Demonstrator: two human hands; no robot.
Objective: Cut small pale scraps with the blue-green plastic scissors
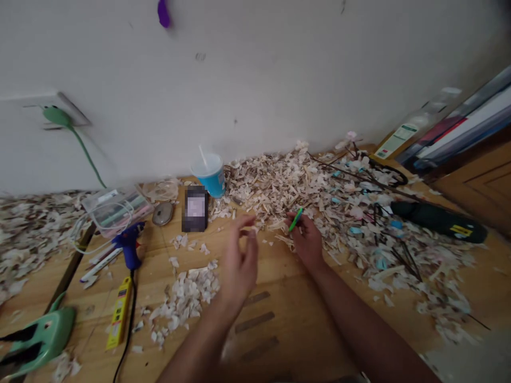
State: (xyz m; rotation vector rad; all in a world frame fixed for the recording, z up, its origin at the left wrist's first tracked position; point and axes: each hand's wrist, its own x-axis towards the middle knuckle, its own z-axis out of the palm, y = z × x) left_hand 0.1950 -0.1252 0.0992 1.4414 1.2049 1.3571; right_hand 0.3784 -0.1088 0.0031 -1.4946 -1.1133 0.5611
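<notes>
My right hand [306,238] is closed around a small green tool [296,219], held at the near edge of a big heap of pale husk scraps [319,197] on the wooden floor. To its left my left hand [239,260] hovers just above the floor, blurred by motion, with thumb and fingers pinched round a small pale scrap [250,229]. A smaller pile of pale pieces [183,298] lies left of my left forearm.
A blue cup with a straw [210,174] and a phone [195,208] stand near the wall. A blue glue gun [130,246], yellow cutter [118,313], clear box [115,210] and green stool [38,340] lie left. A dark green tool [439,221] lies right.
</notes>
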